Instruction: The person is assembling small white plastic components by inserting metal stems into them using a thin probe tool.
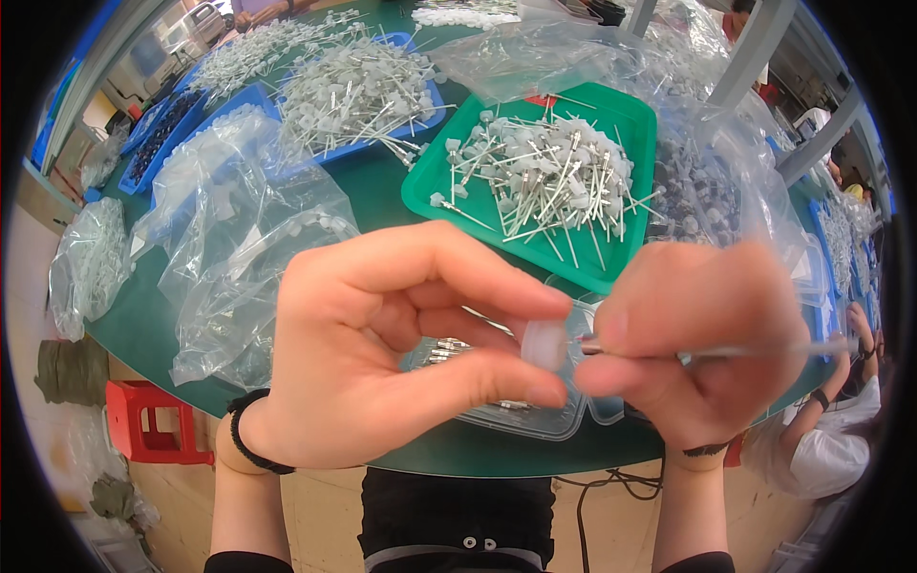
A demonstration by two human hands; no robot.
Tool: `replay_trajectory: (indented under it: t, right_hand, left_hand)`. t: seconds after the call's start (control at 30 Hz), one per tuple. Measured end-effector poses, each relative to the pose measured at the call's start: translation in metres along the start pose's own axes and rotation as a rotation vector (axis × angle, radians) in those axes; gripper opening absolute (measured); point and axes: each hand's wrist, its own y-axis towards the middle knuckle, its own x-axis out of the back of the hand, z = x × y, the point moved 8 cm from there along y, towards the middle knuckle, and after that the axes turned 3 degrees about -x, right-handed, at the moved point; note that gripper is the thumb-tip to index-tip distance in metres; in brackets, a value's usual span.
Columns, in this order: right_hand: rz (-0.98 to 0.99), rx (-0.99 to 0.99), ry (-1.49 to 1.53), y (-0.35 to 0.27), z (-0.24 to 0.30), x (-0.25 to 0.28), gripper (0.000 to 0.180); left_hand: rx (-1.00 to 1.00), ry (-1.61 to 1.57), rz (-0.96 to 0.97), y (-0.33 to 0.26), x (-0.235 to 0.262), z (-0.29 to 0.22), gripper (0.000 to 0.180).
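Note:
My left hand [368, 358] pinches a translucent white plastic cap [545, 345] between thumb and fingertips. Close by on the right, the fingers of my right hand [707, 329] are closed round a thin rod with a metal end [590, 345]. That end points at the cap, with a small gap between them. The rod's other end trails off to the right, smeared by motion. Below both hands lies a clear plastic box [564, 420] with small metal pieces in it, partly covered by my hands. Just beyond them, a green tray [427, 202] bears a heap of white-headed rods [564, 181].
Blue trays [330, 153] piled with similar pieces stand at the back left. Clear plastic bags [253, 239] lie on the green table [124, 315], and more bags [707, 191] sit on the right. A red stool [158, 420] stands at left; another person's arm [821, 401] shows at right.

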Motion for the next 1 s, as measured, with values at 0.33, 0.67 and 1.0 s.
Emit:
replay_trajectory:
  t: [0.33, 0.67, 1.0]
  right_hand:
    - [0.017, 0.077, 0.031, -0.002, 0.003, -0.005, 0.027]
    - [-0.271, 0.068, 0.489, -0.017, -0.017, -0.001, 0.037]
    - [0.058, 0.061, 0.156, 0.000, 0.006, -0.004, 0.034]
  left_hand:
    - [0.039, -0.115, -0.072, -0.003, 0.001, 0.005, 0.027]
    - [-0.087, -0.077, -0.031, -0.007, -0.007, -0.003, 0.024]
    - [-0.147, 0.039, -0.039, -0.010, -0.005, -0.008, 0.022]
